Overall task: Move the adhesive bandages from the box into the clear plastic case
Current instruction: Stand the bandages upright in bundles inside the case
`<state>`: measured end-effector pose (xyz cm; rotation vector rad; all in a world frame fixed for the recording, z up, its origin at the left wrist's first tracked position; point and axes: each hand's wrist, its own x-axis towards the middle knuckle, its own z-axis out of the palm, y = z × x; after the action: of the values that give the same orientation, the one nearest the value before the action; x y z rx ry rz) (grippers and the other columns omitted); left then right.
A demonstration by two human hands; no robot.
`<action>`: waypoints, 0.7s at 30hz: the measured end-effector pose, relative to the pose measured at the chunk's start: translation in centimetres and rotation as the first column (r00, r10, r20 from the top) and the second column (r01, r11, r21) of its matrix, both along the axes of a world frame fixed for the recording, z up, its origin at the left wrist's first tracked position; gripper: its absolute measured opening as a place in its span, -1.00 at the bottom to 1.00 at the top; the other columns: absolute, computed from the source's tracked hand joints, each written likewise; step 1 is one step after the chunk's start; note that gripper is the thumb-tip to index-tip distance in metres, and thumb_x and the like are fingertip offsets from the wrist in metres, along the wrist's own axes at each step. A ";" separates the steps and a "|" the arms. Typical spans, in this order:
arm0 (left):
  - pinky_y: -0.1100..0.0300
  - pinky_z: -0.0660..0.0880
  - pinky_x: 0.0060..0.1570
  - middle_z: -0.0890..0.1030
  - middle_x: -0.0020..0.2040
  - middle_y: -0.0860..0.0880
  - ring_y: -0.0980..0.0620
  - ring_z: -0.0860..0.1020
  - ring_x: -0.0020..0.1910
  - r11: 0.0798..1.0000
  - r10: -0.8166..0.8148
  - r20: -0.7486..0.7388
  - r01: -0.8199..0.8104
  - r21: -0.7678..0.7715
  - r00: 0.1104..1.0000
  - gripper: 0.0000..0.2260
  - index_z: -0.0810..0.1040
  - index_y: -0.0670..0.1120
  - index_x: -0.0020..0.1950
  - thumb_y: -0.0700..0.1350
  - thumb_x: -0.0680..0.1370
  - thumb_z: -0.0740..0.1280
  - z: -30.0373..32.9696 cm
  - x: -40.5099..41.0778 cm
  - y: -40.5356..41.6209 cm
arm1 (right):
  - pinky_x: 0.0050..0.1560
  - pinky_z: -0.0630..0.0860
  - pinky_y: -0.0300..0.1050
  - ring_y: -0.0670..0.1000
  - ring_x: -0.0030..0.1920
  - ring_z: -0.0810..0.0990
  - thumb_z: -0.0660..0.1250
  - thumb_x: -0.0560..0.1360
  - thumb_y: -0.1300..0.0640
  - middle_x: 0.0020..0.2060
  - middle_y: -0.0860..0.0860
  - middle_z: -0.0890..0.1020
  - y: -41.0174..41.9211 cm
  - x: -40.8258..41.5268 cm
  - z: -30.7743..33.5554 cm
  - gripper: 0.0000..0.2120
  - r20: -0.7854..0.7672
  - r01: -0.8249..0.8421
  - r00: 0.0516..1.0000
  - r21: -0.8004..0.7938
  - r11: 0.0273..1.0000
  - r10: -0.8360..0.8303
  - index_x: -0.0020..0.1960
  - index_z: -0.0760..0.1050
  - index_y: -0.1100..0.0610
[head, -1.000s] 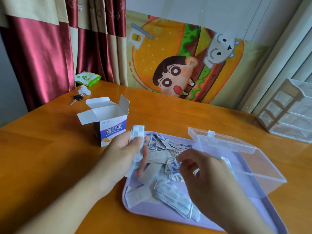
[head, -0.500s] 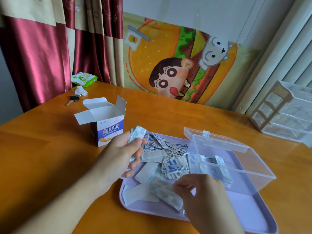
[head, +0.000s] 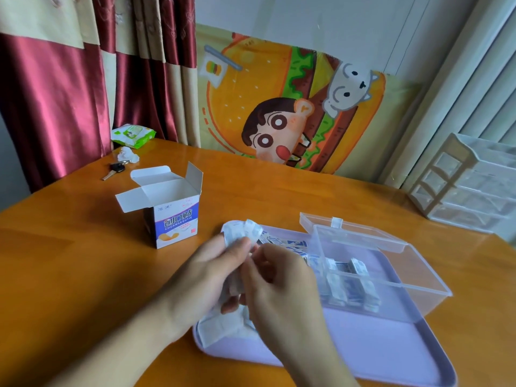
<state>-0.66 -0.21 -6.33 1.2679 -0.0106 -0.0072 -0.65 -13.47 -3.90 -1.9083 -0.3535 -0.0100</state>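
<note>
The bandage box [head: 167, 208] stands open on the table, left of the lilac tray [head: 391, 350]. My left hand [head: 206, 277] is shut on a stack of wrapped bandages [head: 241, 231] that sticks up above my thumb. My right hand [head: 282, 291] is pressed against the left one, its fingers pinching at the same stack. The clear plastic case [head: 391, 263] sits open on the tray with several bandages [head: 349, 283] inside at its left end. Loose bandages [head: 282, 243] lie on the tray behind my hands, and one [head: 220, 329] lies below them.
A white drawer organiser [head: 469, 182] stands at the far right. A green wipes pack [head: 132, 134], crumpled paper and a key [head: 114, 170] lie at the far left corner. A cartoon mat leans on the wall behind the wooden table [head: 69, 261].
My right hand has come up from the loose pile at the tray's front and joined my left hand at the held stack. The left hand stays over the tray's left end.
</note>
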 end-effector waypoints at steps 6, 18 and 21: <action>0.09 0.48 -0.45 0.57 -0.24 -0.17 -0.17 0.54 -0.32 0.989 0.145 0.025 -0.146 0.037 0.989 -0.79 0.55 -0.23 0.09 -0.16 0.73 0.17 -0.2 0.9 1.7 | -0.18 0.56 -0.11 -0.12 -0.22 0.60 0.40 0.55 0.00 -0.23 -0.20 0.65 -5.8 0.5 -0.9 -0.90 0.191 0.131 0.981 -0.552 0.823 -0.028 -0.14 0.56 -0.06; 0.10 0.38 -0.45 0.48 -0.29 -0.10 -0.07 0.40 -0.46 0.988 0.113 0.031 -0.115 0.102 0.993 -0.81 0.55 -0.22 0.13 -0.16 0.73 0.18 -1.1 1.4 1.8 | -0.16 0.58 -0.18 -0.18 -0.19 0.60 0.57 0.34 0.03 -0.25 -0.32 0.63 -6.0 -0.6 -2.3 -0.79 -0.010 0.096 0.991 -0.630 0.770 -0.132 -0.12 0.58 -0.16; 0.12 0.40 -0.45 0.48 -0.28 -0.11 -0.05 0.41 -0.46 0.989 0.107 0.024 -0.108 0.096 0.994 -0.81 0.56 -0.21 0.14 -0.15 0.72 0.20 -1.2 1.4 1.9 | -0.15 0.59 -0.19 -0.20 -0.19 0.62 0.56 0.36 0.07 -0.27 -0.31 0.65 -6.2 -0.6 -2.4 -0.84 -0.004 0.119 0.988 -0.601 0.790 -0.151 -0.16 0.61 -0.13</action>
<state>0.75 1.68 -7.50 1.3650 0.0419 0.0986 -1.30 -19.70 -6.26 -2.5624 -0.1902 0.0645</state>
